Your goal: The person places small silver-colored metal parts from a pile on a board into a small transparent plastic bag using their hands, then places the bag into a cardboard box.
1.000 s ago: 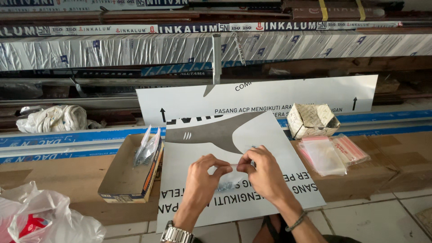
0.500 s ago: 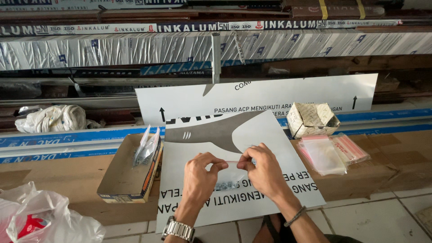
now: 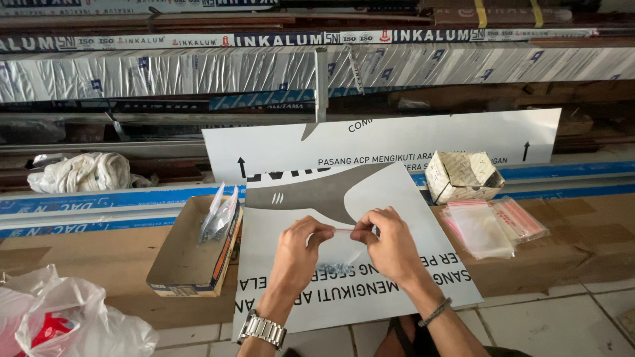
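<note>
We pinch the top edge of a small clear bag (image 3: pixel 340 248) with both hands, left hand (image 3: pixel 299 248) and right hand (image 3: pixel 390 244), each grip pressed together on it. The bag hangs just above the white printed panel (image 3: pixel 423 264), small dark pieces in its bottom.

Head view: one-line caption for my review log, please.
Both hands, left hand and right hand, pinch the top of a small clear bag of small metal parts above a white printed panel.

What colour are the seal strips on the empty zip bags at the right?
Red, on clear plastic zip bags; head view shows it.
</note>
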